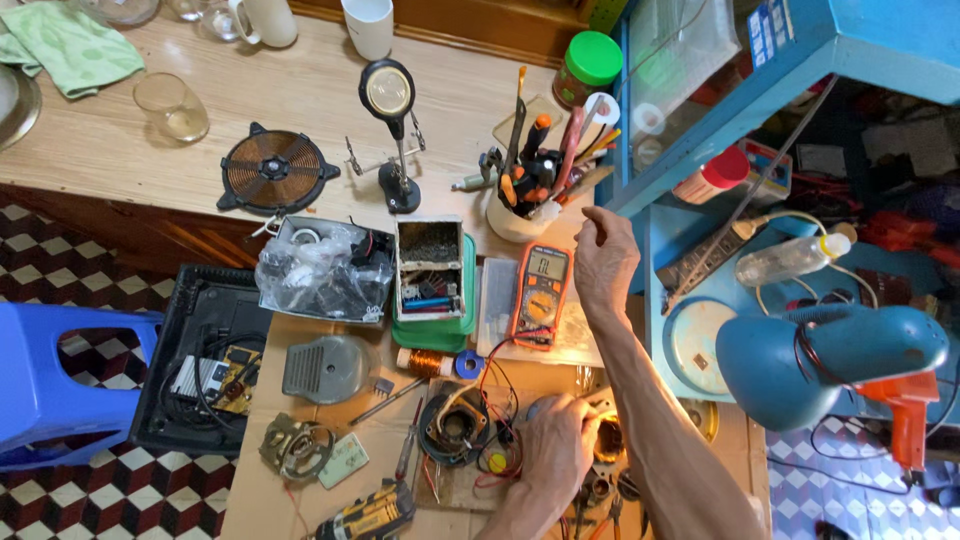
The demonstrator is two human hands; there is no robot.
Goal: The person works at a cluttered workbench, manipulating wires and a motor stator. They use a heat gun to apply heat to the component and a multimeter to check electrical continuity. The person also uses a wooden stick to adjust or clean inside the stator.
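My right hand [606, 258] reaches up beside a cream cup [512, 222] stuffed with screwdrivers, pliers and brushes. Its fingers are curled with thumb and forefinger pinched near the cup's rim, and I cannot tell whether they hold anything. My left hand [556, 448] lies lower on the cardboard-covered bench, fingers closed around a thin light-tipped probe [598, 404] over small motor parts. An orange multimeter [540, 293] lies between the hands, with red and black leads [495, 378] running down to a round black motor housing [455, 428].
A magnifier stand [392, 130], a copper coil disc [275, 168], a bag of parts [318, 272], a green tray with a box [430, 275] and an open black appliance [205, 365] fill the left. A blue lamp [830, 355] and blue shelf [790, 60] crowd the right.
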